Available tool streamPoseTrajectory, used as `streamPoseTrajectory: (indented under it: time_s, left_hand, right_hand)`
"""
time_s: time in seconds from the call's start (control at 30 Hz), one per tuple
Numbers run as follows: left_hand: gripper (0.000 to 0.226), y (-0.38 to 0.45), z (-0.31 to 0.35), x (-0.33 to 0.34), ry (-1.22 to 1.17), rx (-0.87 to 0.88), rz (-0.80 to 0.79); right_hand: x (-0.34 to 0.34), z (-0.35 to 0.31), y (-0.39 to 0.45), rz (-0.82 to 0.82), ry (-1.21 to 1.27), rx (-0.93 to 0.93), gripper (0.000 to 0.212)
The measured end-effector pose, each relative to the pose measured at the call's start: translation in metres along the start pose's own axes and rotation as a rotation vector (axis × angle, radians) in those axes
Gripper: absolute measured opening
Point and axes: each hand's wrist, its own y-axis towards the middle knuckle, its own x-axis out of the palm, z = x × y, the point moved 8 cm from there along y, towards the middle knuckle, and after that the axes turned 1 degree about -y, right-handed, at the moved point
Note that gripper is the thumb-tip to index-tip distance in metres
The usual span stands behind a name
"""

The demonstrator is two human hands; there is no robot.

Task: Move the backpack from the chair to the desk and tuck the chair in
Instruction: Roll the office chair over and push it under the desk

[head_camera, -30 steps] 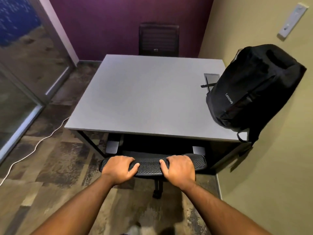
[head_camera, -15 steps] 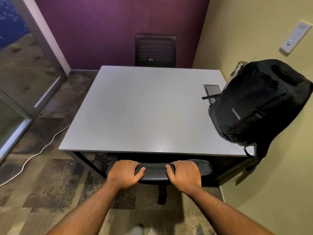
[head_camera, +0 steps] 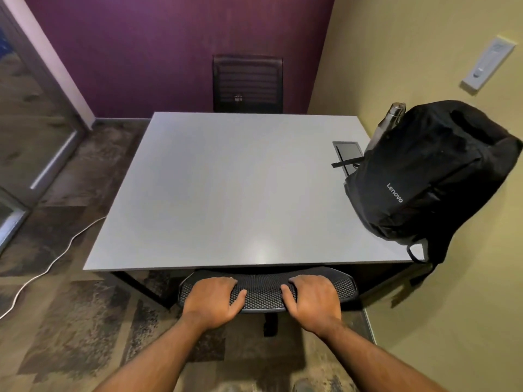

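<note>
A black Lenovo backpack [head_camera: 430,176] stands upright on the right side of the grey desk [head_camera: 226,193], leaning against the yellow wall, with a metal bottle [head_camera: 392,118] in its side pocket. The black mesh chair [head_camera: 263,290] is under the desk's near edge; only the top of its backrest and a bit of its base show. My left hand [head_camera: 212,301] and my right hand [head_camera: 311,301] both grip the top of the backrest, side by side.
A second black chair [head_camera: 247,83] stands at the desk's far side against the purple wall. A cable hatch [head_camera: 348,151] is set in the desk next to the backpack. A white cable [head_camera: 53,258] runs over the carpet on the left. Glass partition at far left.
The chair has slid further under the desk with both hands on its backrest; its armrests are now hidden. The view has moved closer to the desk.
</note>
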Motion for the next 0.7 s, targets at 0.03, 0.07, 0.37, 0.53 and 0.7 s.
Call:
streamPoseTrajectory:
  time_s: [0.03, 0.07, 0.37, 0.53, 0.7]
  left_hand:
    - [0.067, 0.0, 0.001, -0.001, 0.001, -0.002, -0.001]
    - [0.067, 0.0, 0.001, -0.002, 0.0, -0.004, -0.003]
    - [0.065, -0.002, 0.008, -0.016, -0.001, -0.038, -0.007]
    - [0.062, -0.002, 0.01, -0.025, 0.028, -0.087, -0.016]
    - [0.063, -0.001, 0.009, -0.024, 0.037, -0.168, -0.141]
  right_hand:
    - [0.0, 0.001, 0.0, 0.002, -0.003, -0.001, 0.055]
    - [0.0, 0.001, 0.0, 0.0, -0.005, 0.002, 0.055]
    - [-0.005, 0.001, 0.006, -0.117, 0.014, -0.053, 0.073]
    - [-0.009, 0.003, 0.012, -0.161, 0.026, -0.083, 0.075]
    - [-0.007, 0.005, 0.015, -0.271, 0.088, -0.044, 0.076]
